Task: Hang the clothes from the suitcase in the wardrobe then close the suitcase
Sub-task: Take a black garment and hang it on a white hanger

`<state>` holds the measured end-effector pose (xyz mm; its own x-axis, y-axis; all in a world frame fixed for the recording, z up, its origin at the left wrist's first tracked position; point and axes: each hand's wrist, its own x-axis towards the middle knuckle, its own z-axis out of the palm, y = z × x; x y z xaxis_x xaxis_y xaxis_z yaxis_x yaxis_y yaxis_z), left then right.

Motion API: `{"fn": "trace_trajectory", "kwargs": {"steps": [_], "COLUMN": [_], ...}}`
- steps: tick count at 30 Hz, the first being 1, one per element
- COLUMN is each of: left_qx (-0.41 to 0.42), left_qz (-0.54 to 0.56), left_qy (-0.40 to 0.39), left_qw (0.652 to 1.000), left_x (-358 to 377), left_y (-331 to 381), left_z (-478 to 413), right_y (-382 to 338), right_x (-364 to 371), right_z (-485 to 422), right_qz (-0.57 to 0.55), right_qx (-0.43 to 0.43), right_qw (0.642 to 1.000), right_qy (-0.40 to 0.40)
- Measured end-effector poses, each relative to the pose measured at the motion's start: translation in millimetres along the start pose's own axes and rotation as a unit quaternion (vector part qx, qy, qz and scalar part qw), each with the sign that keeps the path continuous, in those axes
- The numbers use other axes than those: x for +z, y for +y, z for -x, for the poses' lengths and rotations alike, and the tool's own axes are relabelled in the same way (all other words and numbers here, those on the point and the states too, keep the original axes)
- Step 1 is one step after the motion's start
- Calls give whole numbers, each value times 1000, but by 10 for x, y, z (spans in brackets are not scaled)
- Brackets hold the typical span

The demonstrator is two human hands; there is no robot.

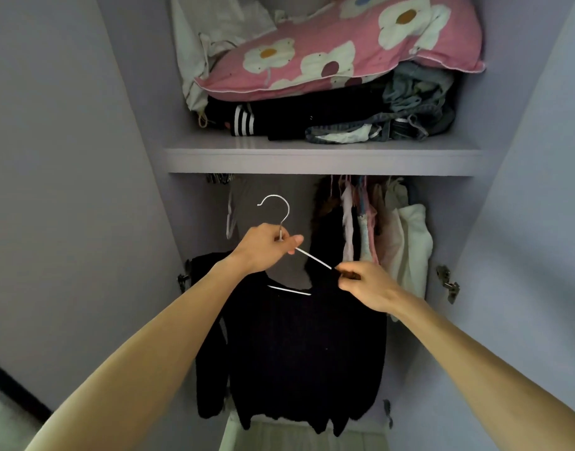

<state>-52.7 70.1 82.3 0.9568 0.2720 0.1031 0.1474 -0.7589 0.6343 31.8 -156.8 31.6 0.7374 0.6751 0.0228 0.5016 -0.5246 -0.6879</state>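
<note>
Wardrobe (312, 156) open: left hand (263, 249) grips hanger (281, 206), right hand (367, 288) pinches sweater (305, 353).

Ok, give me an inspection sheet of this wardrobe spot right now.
Surface: shelf holds a pink pillow over folded clothes.
Job's things: black sweater on a hanger, hook free, not on any rail.
Clutter: hung clothes bunched at right.
Hands: left hand grips the hanger neck; right hand pinches the sweater's shoulder.
Cables: nothing seen.
Surroundings: pale wardrobe walls, hinge at right.
</note>
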Motion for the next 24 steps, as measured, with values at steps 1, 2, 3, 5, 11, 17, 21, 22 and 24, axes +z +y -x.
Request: {"fn": "trace_trajectory", "kwargs": {"steps": [1,2,3,5,11,17,21,22,24], "left_qx": [4,6,6,9,27,64,72,70,69], "left_qz": [1,6,12,3,-100,-262,-326,-333,-339], "left_qy": [0,1,0,-8,13,53,90,96,117], "left_qw": [1000,1000,1000,1000,995,961,938,935,931], "left_x": [-4,-12,-17,-44,-285,-539,-662,-665,-627], "left_y": [-54,-111,-164,-270,-474,-628,-754,-803,-906], "left_z": [-29,-60,-88,-146,-285,-519,-756,-836,-999], "right_y": [-24,-54,-79,-128,-324,-539,-551,-525,-461], "right_x": [60,112,159,233,328,408,439,453,488], "right_z": [12,20,33,54,-42,-492,-823,-921,-1108], "right_qz": [-8,-10,-5,11,47,32,-15,-32,-55], "right_qx": [10,17,24,40,114,186,219,229,239], "right_qw": [1000,1000,999,998,988,976,970,967,964], "right_qy": [7,20,32,50,94,105,105,104,101]}}
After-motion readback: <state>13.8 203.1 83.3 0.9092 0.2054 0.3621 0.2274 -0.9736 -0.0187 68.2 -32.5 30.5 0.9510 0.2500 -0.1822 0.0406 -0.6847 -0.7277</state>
